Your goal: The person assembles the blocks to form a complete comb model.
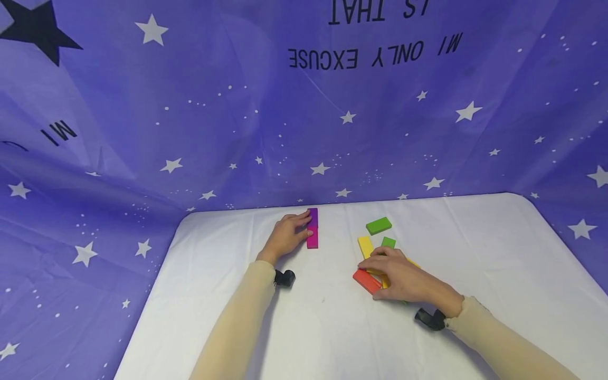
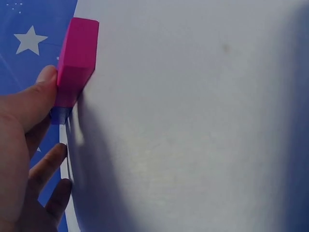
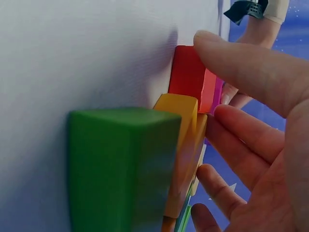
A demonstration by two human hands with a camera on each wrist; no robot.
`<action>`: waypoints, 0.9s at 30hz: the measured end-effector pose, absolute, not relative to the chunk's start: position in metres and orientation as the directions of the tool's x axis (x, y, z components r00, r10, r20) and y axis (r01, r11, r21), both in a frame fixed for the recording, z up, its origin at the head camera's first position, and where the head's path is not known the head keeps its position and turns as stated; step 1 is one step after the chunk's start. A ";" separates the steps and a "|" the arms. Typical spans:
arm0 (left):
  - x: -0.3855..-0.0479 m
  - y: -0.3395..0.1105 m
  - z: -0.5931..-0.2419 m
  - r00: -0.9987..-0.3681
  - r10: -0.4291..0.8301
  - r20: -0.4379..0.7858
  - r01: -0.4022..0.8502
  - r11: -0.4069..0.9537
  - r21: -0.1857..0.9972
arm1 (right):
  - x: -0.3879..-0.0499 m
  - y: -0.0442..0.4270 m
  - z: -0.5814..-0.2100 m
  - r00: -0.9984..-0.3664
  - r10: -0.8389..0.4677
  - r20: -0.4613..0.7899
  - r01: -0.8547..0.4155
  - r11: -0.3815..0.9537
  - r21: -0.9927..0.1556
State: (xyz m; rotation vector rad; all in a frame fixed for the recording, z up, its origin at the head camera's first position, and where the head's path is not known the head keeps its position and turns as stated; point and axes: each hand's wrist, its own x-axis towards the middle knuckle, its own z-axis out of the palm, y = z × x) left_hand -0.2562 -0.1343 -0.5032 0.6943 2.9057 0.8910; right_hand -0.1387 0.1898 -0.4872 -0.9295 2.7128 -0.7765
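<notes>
A purple block [image 1: 313,216] and a magenta block [image 1: 312,240] stand end to end in a line near the table's far edge. My left hand [image 1: 286,235] touches their left side, the thumb at the magenta block [image 2: 79,46] and the fingertips at the purple one. My right hand [image 1: 404,277] reaches over a loose group of blocks. Its thumb and index finger lie at opposite ends of a red block [image 1: 367,282], also visible in the right wrist view [image 3: 186,72]. Beneath that hand are orange-yellow blocks [image 3: 181,106], partly hidden.
A green block [image 1: 378,226] lies apart behind the group. A yellow block [image 1: 364,245] and a second green block [image 1: 388,242] stick out beyond my right hand. Another green block [image 3: 120,169] fills the near part of the right wrist view. A starry purple cloth [image 1: 266,132] hangs behind the white table [image 1: 323,338].
</notes>
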 end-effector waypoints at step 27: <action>-0.259 -0.135 -0.506 -0.912 0.402 0.085 0.377 0.737 0.561 | -0.144 0.180 -0.491 -0.814 -0.580 0.026 -0.505 0.685 -0.525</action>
